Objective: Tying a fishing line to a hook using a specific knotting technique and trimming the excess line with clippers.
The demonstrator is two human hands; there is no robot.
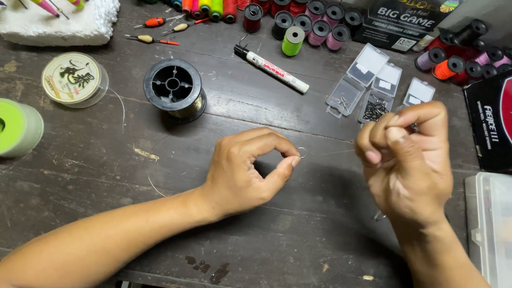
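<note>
My left hand rests on the dark wooden table near its middle, thumb and forefinger pinched on a small metal fish hook. My right hand is raised to the right of it, fingers curled and pinched as if on a thin fishing line that runs faintly toward the hook; the line itself is barely visible. Both hands are a short gap apart.
A black line spool, a clear spool and a green spool lie left. A white marker, small clear hook boxes, coloured thread spools, floats in white foam, a black box and a clear case surround the hands.
</note>
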